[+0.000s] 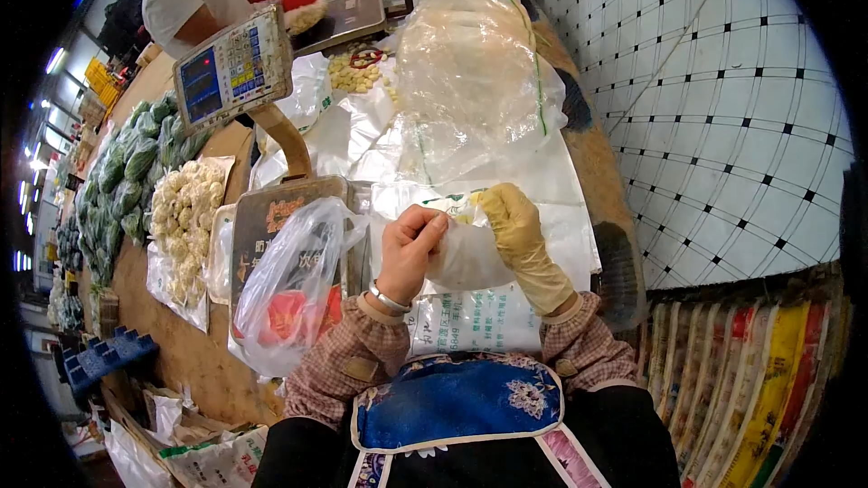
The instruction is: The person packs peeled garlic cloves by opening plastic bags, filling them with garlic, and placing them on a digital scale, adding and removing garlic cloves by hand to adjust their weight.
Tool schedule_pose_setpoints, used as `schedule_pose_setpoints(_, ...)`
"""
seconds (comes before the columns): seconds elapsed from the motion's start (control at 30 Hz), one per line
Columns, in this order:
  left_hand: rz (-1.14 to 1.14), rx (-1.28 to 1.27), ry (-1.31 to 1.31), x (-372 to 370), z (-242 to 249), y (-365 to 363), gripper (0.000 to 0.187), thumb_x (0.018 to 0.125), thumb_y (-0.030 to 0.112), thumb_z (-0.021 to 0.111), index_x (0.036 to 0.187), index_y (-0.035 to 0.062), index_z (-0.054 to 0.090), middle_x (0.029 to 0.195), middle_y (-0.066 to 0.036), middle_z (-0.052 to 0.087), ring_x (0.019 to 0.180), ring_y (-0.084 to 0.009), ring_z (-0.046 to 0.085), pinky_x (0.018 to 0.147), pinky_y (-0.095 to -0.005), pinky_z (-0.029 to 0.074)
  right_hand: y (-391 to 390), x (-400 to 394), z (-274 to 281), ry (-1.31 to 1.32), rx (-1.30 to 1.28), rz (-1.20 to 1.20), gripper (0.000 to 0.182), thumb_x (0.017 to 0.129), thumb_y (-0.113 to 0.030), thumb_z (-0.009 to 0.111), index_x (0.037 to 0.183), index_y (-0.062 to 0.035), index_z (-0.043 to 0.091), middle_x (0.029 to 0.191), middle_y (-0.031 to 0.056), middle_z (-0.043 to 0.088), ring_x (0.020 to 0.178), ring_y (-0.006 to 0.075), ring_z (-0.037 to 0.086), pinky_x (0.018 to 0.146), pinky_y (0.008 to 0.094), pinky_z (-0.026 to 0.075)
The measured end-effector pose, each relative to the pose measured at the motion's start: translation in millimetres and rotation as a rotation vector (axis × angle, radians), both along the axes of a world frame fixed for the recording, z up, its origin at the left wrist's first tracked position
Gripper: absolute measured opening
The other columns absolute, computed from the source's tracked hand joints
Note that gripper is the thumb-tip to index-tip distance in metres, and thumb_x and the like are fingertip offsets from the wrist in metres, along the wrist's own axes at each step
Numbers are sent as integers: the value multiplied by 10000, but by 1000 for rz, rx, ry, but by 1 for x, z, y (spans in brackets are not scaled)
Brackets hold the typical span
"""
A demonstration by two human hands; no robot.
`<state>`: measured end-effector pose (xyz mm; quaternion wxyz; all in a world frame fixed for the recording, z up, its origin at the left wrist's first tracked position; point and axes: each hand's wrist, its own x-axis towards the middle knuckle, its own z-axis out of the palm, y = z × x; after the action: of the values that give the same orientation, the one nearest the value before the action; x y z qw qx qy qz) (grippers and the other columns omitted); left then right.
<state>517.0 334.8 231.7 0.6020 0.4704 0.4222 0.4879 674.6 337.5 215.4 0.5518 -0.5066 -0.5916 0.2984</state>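
Observation:
A clear plastic bag (470, 258) hangs between my two hands over printed white sheeting (475, 321). My left hand (411, 248), bare with a silver bracelet at the wrist, pinches the bag's upper left edge. The opposite edge is gripped by my right hand (520, 239), in a yellowish rubber glove with the fingers curled in. Something small and yellowish shows at the bag's top by the glove; I cannot make out what it is. Just beyond my hands lies a large stack of clear plastic bags (470, 81).
To the left a scale (289, 199) with a raised display (233, 68) carries a plastic bag with something red (289, 307). Pale peeled pieces (185, 217) and bagged green vegetables (136, 154) lie farther left. Another person (194, 0) is at the back. A tiled wall (714, 108) bounds the right.

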Motion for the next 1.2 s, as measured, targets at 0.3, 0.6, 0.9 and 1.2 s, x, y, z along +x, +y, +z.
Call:
schedule_pose_setpoints(0.3, -274, 347, 613, -16, 33, -12, 102, 783, 120, 556, 797, 21, 576, 569, -48, 467, 495, -128, 458, 460, -252, 371, 1, -5, -5, -229, 211, -73, 175, 861, -165, 467, 776, -26, 534, 704, 96, 527, 621, 228, 495, 570, 304, 406)
schedule_pose_setpoints(0.6, -331, 1184, 1131, -31, 57, 0, 164, 704, 76, 541, 865, 82, 509, 764, -84, 485, 789, -281, 507, 831, -403, 362, 3, -4, -1, -239, 199, -76, 156, 856, -156, 469, 774, -34, 523, 690, 107, 528, 623, 261, 505, 562, 330, 405)
schedule_pose_setpoints(0.9, -642, 712, 1321, -14, 84, -4, 130, 735, 51, 509, 864, 42, 495, 785, -132, 494, 728, -309, 523, 631, -394, 432, 2, -2, -9, -273, 170, -137, 139, 849, -144, 478, 771, -36, 517, 680, 105, 523, 614, 253, 502, 561, 326, 406)
schedule_pose_setpoints(1.2, -417, 36, 791, -77, 57, 35, 290, 862, 286, 447, 933, 9, 494, 807, -107, 519, 662, -209, 581, 548, -291, 494, 8, -3, 29, -347, 288, -24, 198, 795, -237, 563, 834, -43, 549, 760, 110, 562, 656, 260, 525, 591, 365, 425)
